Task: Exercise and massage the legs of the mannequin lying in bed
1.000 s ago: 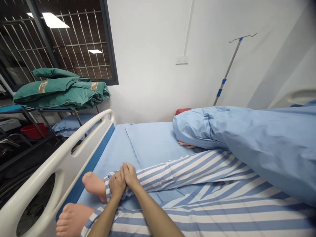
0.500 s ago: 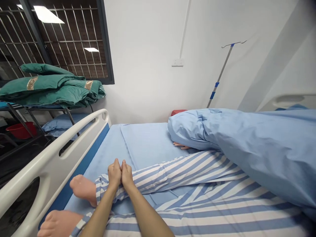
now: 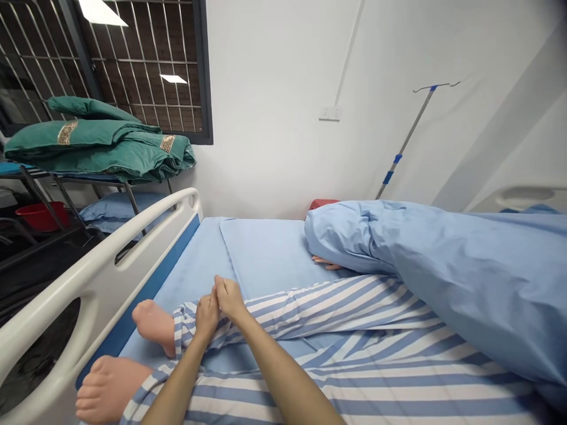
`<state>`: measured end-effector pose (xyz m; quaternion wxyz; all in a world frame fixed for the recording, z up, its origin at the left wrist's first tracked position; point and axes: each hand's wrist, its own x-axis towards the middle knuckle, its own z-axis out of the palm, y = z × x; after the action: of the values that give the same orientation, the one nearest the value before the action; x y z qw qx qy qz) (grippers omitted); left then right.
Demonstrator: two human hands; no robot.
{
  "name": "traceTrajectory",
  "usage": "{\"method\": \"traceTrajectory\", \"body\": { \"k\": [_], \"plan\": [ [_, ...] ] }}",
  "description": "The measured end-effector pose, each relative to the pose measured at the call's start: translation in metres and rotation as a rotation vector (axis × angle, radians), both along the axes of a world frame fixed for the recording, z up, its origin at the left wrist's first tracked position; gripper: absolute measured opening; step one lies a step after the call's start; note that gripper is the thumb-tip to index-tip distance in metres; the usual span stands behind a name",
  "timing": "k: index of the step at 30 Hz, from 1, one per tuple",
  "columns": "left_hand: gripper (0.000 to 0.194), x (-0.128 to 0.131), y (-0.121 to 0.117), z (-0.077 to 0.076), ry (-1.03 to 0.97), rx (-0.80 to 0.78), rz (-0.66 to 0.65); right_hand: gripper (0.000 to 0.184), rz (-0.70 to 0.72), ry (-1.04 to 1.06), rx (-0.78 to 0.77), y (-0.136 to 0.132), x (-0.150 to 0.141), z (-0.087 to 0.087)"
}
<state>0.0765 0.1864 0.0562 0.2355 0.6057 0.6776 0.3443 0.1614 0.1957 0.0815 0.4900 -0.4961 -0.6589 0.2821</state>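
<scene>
A hospital room with a white wall (image 3: pixel 274 106), a dark window with metal bars (image 3: pixel 142 71) high on the left, and a small wall socket (image 3: pixel 330 113) in the middle. Near the wall on the right, a tilted drip stand (image 3: pixel 405 139) with blue bands. On the left, folded green quilts (image 3: pixel 97 147) on top of a metal rack (image 3: pixel 133 198), a blue pillow (image 3: pixel 119 209) under it, and farther to the left a red basin (image 3: pixel 42 216).

In front, a hospital bed with a white side rail (image 3: pixel 88 277) with blue trim along its left edge, and a blue sheet (image 3: pixel 266 254) over the mattress. Over the upper part of the bed, a big blue duvet (image 3: pixel 465 277) in loose folds, with only some fingers (image 3: pixel 323 262) showing from under its edge, and a small red object (image 3: pixel 322 204) just behind it. Below the duvet, a lying figure in blue-and-white striped pyjamas (image 3: pixel 354 383), both feet bare.

Both arms of the person coming from the bottom of the view, left hand (image 3: pixel 207 319) and right hand (image 3: pixel 229 299) side by side on the striped trouser leg (image 3: pixel 310 313), just above the farther bare foot (image 3: pixel 153 326), fingertips touching each other. Both hands narrow, fingers closed together over the shin, but how firm the hold, impossible to tell. The nearer bare foot (image 3: pixel 108 389) lower in the view, close to the side rail, with no hand on it.
</scene>
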Motion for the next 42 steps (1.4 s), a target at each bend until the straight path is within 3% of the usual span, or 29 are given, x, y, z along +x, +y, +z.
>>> {"method": "traceTrajectory", "body": {
  "k": [6,13,17,22,27,30,34,39,42],
  "plan": [
    [0.055,0.006,-0.003,0.000,-0.101,0.054,-0.013,0.050,-0.075,-0.054,0.003,-0.004,0.008,-0.026],
    [0.050,0.037,0.009,0.030,-0.348,0.193,0.035,0.054,-0.082,0.231,-0.050,0.003,0.014,-0.024],
    [0.051,0.043,0.007,0.017,-0.296,0.152,0.120,0.048,-0.144,0.258,-0.078,0.005,0.017,-0.025],
    [0.056,0.037,0.004,-0.008,-0.125,0.155,0.065,0.045,-0.138,0.228,-0.085,0.006,0.020,-0.021],
    [0.055,0.039,0.006,-0.009,-0.059,0.132,0.013,0.045,-0.003,0.066,-0.024,0.000,0.036,-0.009],
    [0.055,0.039,0.004,-0.008,-0.048,0.135,0.013,0.043,0.037,0.014,0.020,-0.009,0.045,-0.014],
    [0.053,0.042,0.002,0.000,-0.143,0.114,-0.029,0.040,0.003,0.027,0.020,-0.015,0.048,-0.024],
    [0.051,0.067,0.007,0.027,-0.277,0.145,0.031,0.042,0.006,0.296,-0.014,-0.006,0.056,-0.024],
    [0.050,0.085,0.009,0.031,-0.351,0.154,0.089,0.042,-0.033,0.420,-0.042,-0.001,0.062,-0.024]
  ]
}}
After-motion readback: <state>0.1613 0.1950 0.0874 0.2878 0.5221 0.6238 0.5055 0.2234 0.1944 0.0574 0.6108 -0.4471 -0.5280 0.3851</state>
